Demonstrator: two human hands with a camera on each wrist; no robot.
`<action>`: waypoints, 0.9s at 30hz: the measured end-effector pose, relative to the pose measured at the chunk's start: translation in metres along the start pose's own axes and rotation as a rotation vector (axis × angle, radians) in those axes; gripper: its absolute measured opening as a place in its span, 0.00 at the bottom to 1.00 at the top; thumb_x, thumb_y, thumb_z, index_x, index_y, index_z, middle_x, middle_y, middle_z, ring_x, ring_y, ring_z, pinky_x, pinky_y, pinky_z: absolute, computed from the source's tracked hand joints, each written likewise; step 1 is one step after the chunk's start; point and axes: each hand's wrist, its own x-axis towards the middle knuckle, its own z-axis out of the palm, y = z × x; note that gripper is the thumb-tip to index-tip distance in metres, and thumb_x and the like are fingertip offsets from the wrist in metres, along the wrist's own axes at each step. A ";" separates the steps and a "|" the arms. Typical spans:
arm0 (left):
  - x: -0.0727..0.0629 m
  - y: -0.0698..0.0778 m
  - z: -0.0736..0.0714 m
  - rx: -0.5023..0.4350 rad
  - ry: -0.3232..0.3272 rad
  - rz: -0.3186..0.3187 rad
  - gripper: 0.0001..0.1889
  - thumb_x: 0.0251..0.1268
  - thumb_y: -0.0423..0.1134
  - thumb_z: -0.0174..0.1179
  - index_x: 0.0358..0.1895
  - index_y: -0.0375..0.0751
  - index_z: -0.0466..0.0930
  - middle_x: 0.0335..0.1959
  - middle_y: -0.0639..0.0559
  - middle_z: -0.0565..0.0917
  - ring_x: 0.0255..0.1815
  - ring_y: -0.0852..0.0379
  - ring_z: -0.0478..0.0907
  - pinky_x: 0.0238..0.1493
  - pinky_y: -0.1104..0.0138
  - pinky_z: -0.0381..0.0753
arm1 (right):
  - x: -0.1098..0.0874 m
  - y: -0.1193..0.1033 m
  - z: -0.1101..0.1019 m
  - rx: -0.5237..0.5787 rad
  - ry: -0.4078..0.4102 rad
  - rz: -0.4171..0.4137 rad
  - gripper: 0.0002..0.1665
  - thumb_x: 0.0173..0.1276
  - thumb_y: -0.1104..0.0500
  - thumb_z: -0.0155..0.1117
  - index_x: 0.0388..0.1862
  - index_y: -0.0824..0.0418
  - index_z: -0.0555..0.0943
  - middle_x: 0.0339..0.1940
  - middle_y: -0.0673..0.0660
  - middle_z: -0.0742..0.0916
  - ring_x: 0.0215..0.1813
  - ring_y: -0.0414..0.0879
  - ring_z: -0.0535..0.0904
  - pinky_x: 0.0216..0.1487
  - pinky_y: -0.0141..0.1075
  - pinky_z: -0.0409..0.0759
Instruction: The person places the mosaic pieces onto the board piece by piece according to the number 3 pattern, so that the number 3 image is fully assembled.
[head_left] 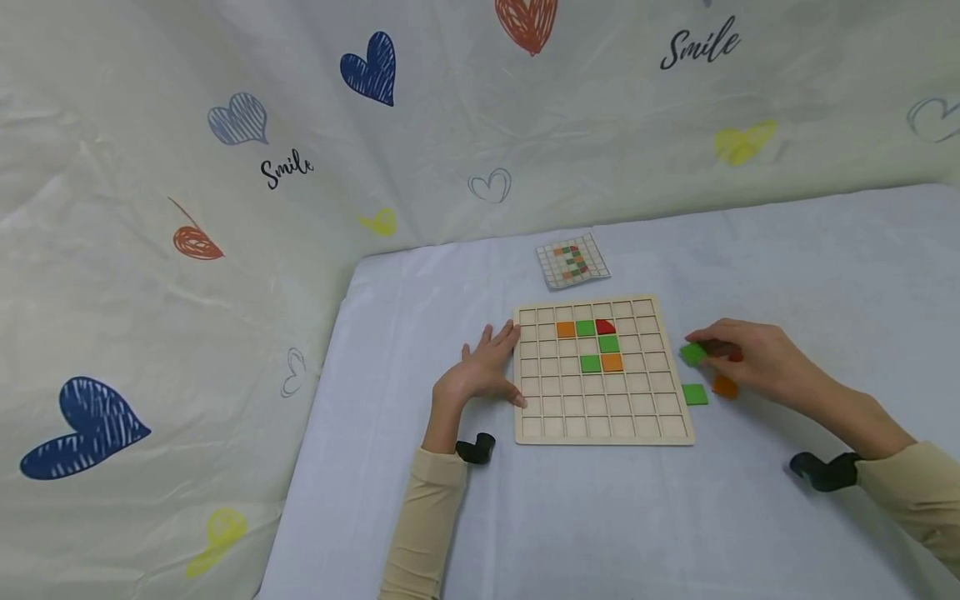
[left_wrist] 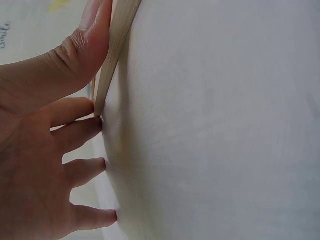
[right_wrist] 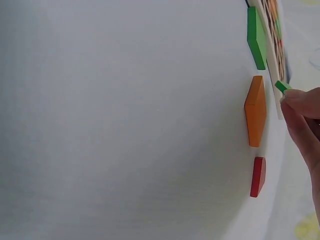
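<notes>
A wooden grid board (head_left: 555,425) lies on the white cloth, with orange, green and red tiles set in its upper middle squares. My left hand (head_left: 480,371) has its fingers spread at the board's left edge; in the left wrist view the thumb (left_wrist: 85,55) presses along the wooden side. Just right of the board, my right hand (head_left: 757,354) pinches a green tile (head_left: 693,354) between thumb and fingertips. Below that hand lie a second green tile (head_left: 695,394) at the board's edge, an orange tile (head_left: 724,386) and a red tile (right_wrist: 258,177), partly covered in the head view.
Behind the board lies a small pattern card (head_left: 573,261) printed with a grid of coloured squares. A black strap end (head_left: 476,449) sticks out by the left wrist, another (head_left: 825,472) by the right. A curtain (head_left: 450,125) printed with hearts hangs behind the table.
</notes>
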 end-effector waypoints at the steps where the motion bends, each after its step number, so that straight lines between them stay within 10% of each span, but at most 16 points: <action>1: 0.000 0.000 0.000 -0.001 0.000 0.002 0.66 0.49 0.44 0.82 0.86 0.50 0.40 0.87 0.56 0.38 0.87 0.48 0.27 0.80 0.36 0.31 | 0.000 0.000 0.000 0.008 -0.003 0.008 0.25 0.48 0.77 0.78 0.47 0.66 0.88 0.42 0.55 0.91 0.36 0.45 0.85 0.36 0.22 0.81; 9: -0.001 0.001 0.000 -0.001 0.008 0.009 0.66 0.49 0.44 0.82 0.86 0.49 0.41 0.87 0.55 0.39 0.87 0.47 0.27 0.80 0.35 0.31 | -0.001 -0.004 0.000 0.075 -0.021 0.073 0.20 0.52 0.69 0.80 0.46 0.64 0.88 0.38 0.52 0.91 0.34 0.28 0.78 0.32 0.24 0.78; 27: -0.001 0.001 0.001 -0.004 0.004 0.001 0.66 0.49 0.44 0.82 0.86 0.51 0.40 0.87 0.57 0.38 0.87 0.48 0.27 0.80 0.36 0.30 | 0.008 -0.021 0.013 0.119 -0.079 0.095 0.19 0.55 0.58 0.83 0.46 0.56 0.89 0.41 0.46 0.90 0.41 0.45 0.81 0.41 0.33 0.81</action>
